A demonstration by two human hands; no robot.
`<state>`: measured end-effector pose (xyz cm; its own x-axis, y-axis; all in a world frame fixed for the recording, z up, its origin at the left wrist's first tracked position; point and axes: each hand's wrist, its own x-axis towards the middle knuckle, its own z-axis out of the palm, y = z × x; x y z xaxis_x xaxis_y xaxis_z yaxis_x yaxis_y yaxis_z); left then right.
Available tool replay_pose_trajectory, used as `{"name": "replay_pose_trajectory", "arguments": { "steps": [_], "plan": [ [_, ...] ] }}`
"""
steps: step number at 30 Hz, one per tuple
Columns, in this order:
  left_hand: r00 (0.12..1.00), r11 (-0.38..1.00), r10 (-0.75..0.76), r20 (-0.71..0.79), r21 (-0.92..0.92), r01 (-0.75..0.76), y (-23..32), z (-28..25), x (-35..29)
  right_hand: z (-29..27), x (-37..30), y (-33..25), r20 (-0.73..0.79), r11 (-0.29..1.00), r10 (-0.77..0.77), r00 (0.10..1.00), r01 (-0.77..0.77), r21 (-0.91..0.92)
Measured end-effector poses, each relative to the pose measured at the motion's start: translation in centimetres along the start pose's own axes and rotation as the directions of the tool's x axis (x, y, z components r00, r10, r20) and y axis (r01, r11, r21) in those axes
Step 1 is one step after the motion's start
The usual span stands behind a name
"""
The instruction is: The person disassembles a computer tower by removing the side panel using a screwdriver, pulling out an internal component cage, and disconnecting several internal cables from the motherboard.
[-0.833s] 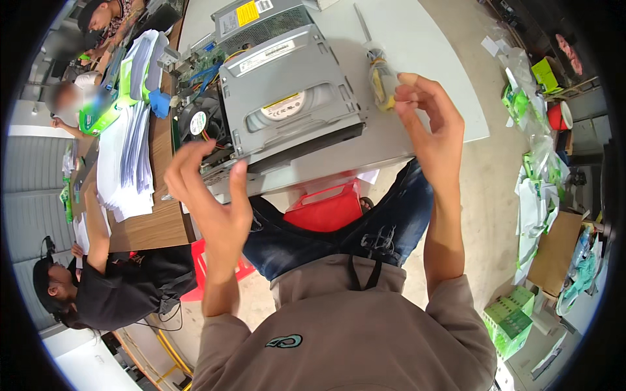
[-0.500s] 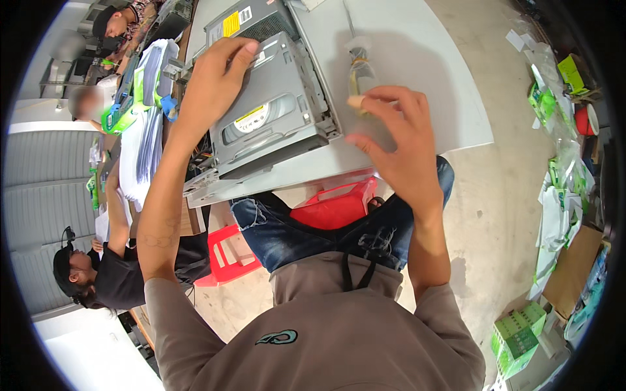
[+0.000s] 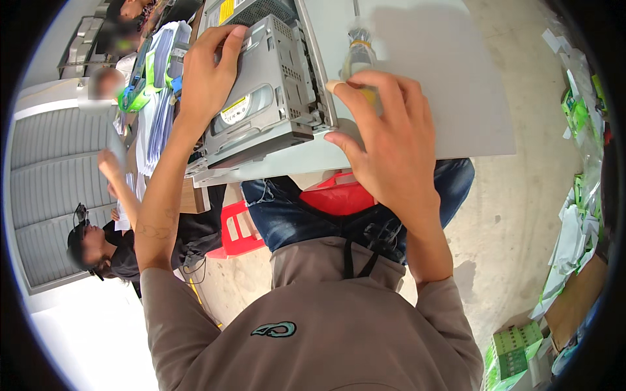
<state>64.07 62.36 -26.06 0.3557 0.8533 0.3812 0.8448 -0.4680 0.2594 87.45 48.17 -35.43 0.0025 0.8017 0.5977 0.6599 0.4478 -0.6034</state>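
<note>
A grey metal drive cage [image 3: 267, 88] sits in an opened computer case [image 3: 315, 65], with a round-labelled hard drive [image 3: 242, 111] showing through its cutout. My left hand [image 3: 210, 72] grips the cage's far left edge, thumb on top and fingers hidden behind. Just right of the case rim, my right hand [image 3: 391, 120] is open above the table, thumb and fingers curved apart with nothing between them. A pale wrap covers one fingertip. Beyond those fingers lies a screwdriver [image 3: 358, 49] with a clear handle and a yellow band, partly hidden by the hand.
The white tabletop [image 3: 450, 78] extends right of the case. Stacked papers [image 3: 156, 133] with green pieces stand at left, near a co-worker [image 3: 98, 247] in black. Below the table is a red stool [image 3: 336, 195]. Scrap wrapping [image 3: 574, 215] and a green box [image 3: 515, 352] line the right-hand floor.
The drive cage has tipped, so more of its perforated right side shows. My right hand has come nearer the case rim. My left hand keeps its hold, and the whole view has shifted.
</note>
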Motion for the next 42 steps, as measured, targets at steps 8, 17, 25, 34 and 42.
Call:
{"name": "replay_pose_trajectory", "arguments": {
  "steps": [8,17,25,34,42],
  "plan": [
    [1.0,0.996,0.024,0.018,0.091,-0.026,-0.6,0.0,0.3,-0.4,-0.4,0.4,-0.025,0.998,-0.027,0.999,0.028,0.052],
    [0.997,0.997,-0.059,0.058,0.054,0.056,-1.2,-0.3,-0.3,1.6,0.0,-2.3,-0.045,0.988,0.009,0.999,-0.002,0.153],
    [0.999,0.998,-0.047,0.003,0.032,0.047,0.2,-1.8,-1.3,3.9,-0.6,-3.3,-0.113,0.989,-0.051,0.992,0.066,0.133],
    [0.976,0.987,0.145,-0.164,0.094,-0.131,-4.7,-8.1,-11.2,5.0,-0.5,-4.2,-0.119,0.996,-0.033,0.992,0.042,0.08],
    [0.963,0.998,-0.064,-0.261,-0.033,0.057,-12.4,-9.8,-15.7,4.1,0.2,-4.5,-0.048,0.968,0.187,0.981,-0.176,0.18]
  ]
}}
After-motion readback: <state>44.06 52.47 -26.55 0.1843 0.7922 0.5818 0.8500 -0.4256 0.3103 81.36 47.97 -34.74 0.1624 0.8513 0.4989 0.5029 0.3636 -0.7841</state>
